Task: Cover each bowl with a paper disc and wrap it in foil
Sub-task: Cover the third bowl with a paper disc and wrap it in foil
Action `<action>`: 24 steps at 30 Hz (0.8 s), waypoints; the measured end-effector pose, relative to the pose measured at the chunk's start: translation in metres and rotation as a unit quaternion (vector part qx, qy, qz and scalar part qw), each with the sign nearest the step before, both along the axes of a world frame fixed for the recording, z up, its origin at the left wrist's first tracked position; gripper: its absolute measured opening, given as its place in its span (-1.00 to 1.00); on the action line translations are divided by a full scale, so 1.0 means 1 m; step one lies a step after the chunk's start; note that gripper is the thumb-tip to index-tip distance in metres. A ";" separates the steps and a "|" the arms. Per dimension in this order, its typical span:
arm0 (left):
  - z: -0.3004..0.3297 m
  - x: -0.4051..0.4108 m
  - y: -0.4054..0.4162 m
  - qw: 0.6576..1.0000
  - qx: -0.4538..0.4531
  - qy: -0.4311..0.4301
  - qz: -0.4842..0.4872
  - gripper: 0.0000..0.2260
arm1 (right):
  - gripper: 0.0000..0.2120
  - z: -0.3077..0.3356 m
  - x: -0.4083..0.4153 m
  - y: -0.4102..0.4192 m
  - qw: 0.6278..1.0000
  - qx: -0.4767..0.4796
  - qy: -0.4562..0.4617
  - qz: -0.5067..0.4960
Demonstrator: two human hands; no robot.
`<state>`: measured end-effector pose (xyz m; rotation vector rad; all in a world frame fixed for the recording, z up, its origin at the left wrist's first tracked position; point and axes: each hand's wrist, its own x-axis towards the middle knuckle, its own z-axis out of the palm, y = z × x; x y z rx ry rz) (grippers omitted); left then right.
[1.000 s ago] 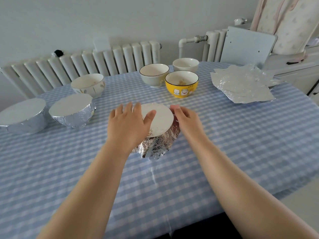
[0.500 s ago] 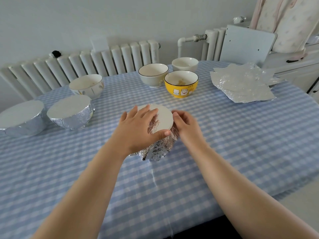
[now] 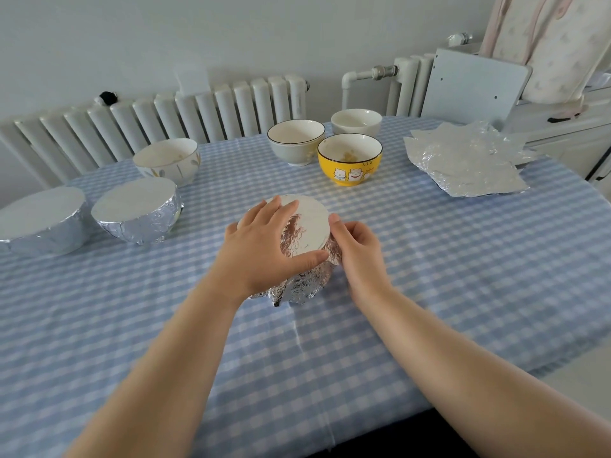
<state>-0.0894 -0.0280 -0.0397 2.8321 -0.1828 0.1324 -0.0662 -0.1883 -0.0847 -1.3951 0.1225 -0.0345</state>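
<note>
Your left hand (image 3: 264, 246) lies flat, fingers straight, on the paper disc (image 3: 310, 223) atop the foil-wrapped bowl (image 3: 307, 279) mid-tabletop; your right hand (image 3: 358, 246) pinches foil at its rim. Foil tears easily, so press gently along the stiff rim

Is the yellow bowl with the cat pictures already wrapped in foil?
No, the yellow bowl with the cat pictures stands open and bare, with no paper disc or foil on it.

A blue-and-white checked tablecloth (image 3: 429, 276) covers the table. Behind it a white ribbed radiator (image 3: 185, 110) runs along the wall (a small black object (image 3: 107, 97) sits on top), with a grey panel (image 3: 472, 84) leaning at the right
</note>
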 end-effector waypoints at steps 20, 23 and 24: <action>-0.005 -0.005 0.002 0.996 -0.059 -0.058 0.016 -0.02 | -0.83 0.000 0.014 0.017 0.989 0.076 0.126 -0.032; -0.004 -0.005 0.000 0.996 -0.062 -0.063 0.015 -0.01 | -0.93 0.001 0.015 0.017 0.986 0.092 0.131 -0.033; -0.003 -0.006 -0.001 0.996 -0.061 -0.064 0.015 0.00 | -0.95 0.001 0.016 0.017 0.986 0.098 0.132 -0.032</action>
